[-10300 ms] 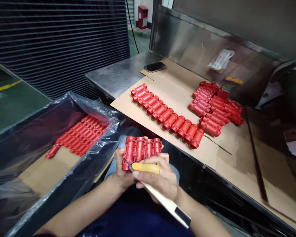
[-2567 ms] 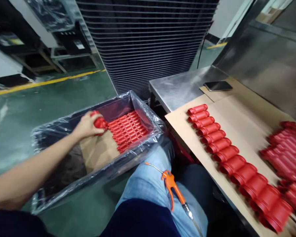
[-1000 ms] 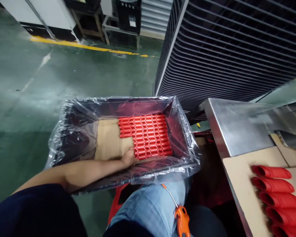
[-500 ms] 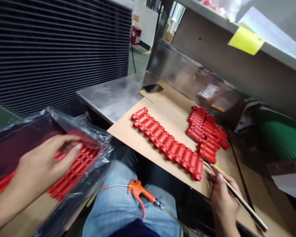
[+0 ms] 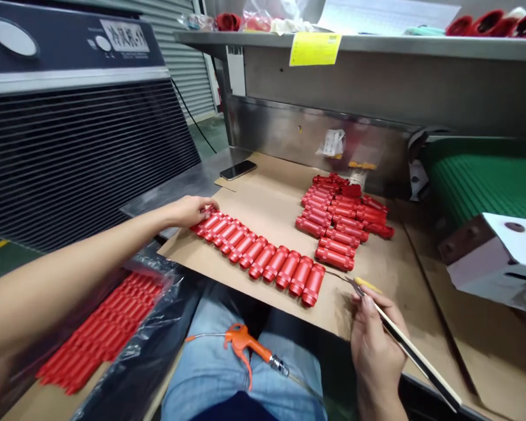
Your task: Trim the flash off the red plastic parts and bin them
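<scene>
At the far left end of a row of ribbed red metal tubes (image 5: pixel 249 248), my left hand (image 5: pixel 191 211) has its fingers curled round the last tube, which they partly hide. The row lies side by side on a cardboard sheet (image 5: pixel 272 199). My right hand (image 5: pixel 377 342), closed, grips a long slim tool (image 5: pixel 414 354) with a cream and black handle and a thin dark tip; its exact kind is unclear. That tip points toward the row's right end. Something yellow (image 5: pixel 368 285) shows just behind the right fingers.
More red tubes (image 5: pixel 342 219) are piled at the back. A plastic-lined box (image 5: pixel 146 304) at lower left holds further tubes. An orange air blow gun (image 5: pixel 245 342) rests on my lap. A phone (image 5: pixel 238 169), a white box (image 5: pixel 499 257) and an overhead shelf (image 5: pixel 377 47) surround the work area.
My left hand has moved from over the lined box to the row's left end. The view has turned and levelled. My right hand still grips the slim tool.
</scene>
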Demonstrator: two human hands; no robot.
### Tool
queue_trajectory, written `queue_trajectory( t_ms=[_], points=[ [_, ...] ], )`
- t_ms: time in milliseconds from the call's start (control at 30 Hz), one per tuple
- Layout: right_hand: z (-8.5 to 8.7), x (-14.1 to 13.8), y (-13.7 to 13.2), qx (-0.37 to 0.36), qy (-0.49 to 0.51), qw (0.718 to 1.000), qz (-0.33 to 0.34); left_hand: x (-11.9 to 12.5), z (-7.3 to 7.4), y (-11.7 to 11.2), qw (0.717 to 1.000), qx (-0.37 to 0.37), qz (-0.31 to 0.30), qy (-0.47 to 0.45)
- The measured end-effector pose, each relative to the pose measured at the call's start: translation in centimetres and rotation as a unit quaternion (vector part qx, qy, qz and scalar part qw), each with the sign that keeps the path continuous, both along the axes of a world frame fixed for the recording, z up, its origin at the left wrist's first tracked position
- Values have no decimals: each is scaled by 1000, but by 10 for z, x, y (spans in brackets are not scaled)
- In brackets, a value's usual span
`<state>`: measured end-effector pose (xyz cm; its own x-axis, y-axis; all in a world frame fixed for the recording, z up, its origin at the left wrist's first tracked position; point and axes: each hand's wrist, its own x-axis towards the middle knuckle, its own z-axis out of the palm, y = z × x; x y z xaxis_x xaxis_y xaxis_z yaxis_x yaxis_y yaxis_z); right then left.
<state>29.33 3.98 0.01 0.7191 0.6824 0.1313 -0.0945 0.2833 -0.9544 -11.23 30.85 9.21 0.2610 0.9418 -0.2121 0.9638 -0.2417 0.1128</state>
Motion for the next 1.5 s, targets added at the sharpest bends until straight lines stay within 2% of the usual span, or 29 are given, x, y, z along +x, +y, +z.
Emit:
queue_trajectory(
  t_ms=[133,300,500,700,867,1133,1300,1400,1500],
  points=[
    [-1,1,-1,-8,5,1000,1,5,0,-13,1000,-6,26,13],
    [3,0,-3,-10,7,1000,16,37,-3,-29,993,-10,102,55],
    [5,-1,-5,10,24,1000,17,60,8,-33,985,-40,144,87],
    [4,2,-5,6,10,1000,24,62,7,-31,984,-73,146,67],
    [4,1,-5,18,17,999,22,66,5,-34,979,-99,176,40],
    [6,1,-1,42,36,998,33,78,0,-24,969,-98,225,29],
    [7,-1,-3,51,32,998,22,86,-5,-22,966,-73,245,41],
    [8,-2,-5,56,35,997,28,77,-4,-22,969,-67,234,45],
    [8,-1,-4,56,41,997,38,56,-2,-20,974,-58,211,50]
  ],
)
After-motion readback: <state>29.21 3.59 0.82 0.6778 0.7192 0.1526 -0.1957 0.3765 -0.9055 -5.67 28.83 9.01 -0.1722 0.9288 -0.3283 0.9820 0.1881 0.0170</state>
